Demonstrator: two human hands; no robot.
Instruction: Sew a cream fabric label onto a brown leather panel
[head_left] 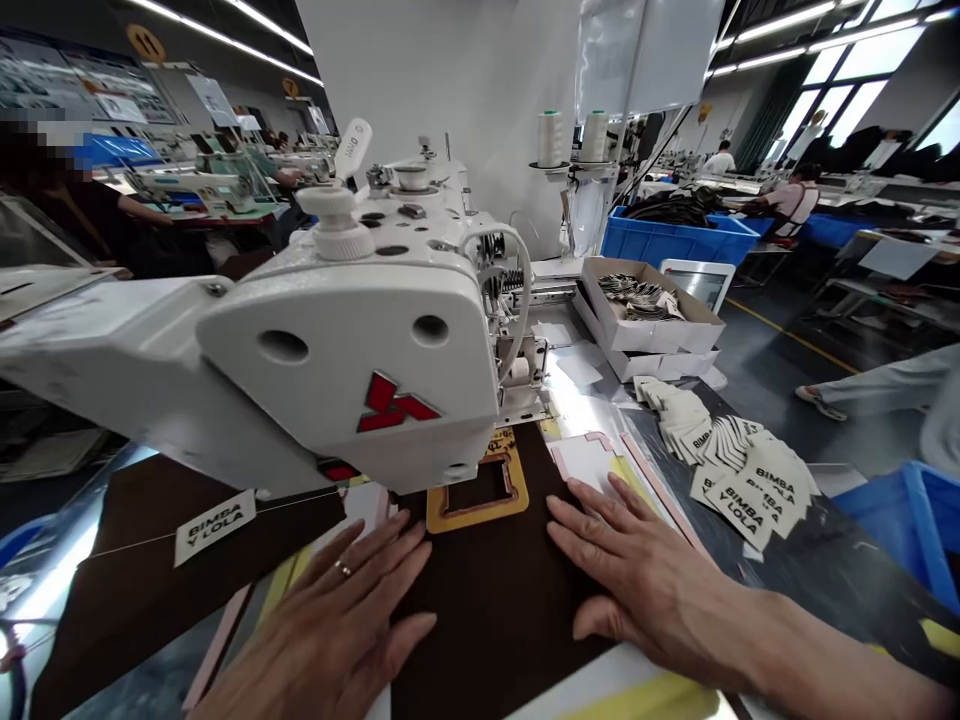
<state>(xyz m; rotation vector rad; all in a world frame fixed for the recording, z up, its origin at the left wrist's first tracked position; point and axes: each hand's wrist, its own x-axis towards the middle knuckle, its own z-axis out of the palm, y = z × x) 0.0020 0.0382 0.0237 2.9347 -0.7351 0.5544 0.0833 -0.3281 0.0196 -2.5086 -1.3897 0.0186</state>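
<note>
Smooth, matt brown cloth [487, 595].

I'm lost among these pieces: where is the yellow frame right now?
In the head view, the yellow frame lies near the centre on brown fabric, between the left hand and right hand, by the lower right corner of the sewing machine.

Left hand [334, 612], right hand [646, 562] palm-down, apart, thumbs inward.

Past the far edge of our table [814, 565] we see a pale wall or pillar [457, 90]. Beyond the right edge lies dark grey floor [776, 370] crossed by a yellow line [795, 337], with tall windows [862, 105] and a dark green curtain [759, 125] farther back. Strip lights [787, 22] glow overhead; past the far left corner stands a green-topped worktable [264, 213].
</note>
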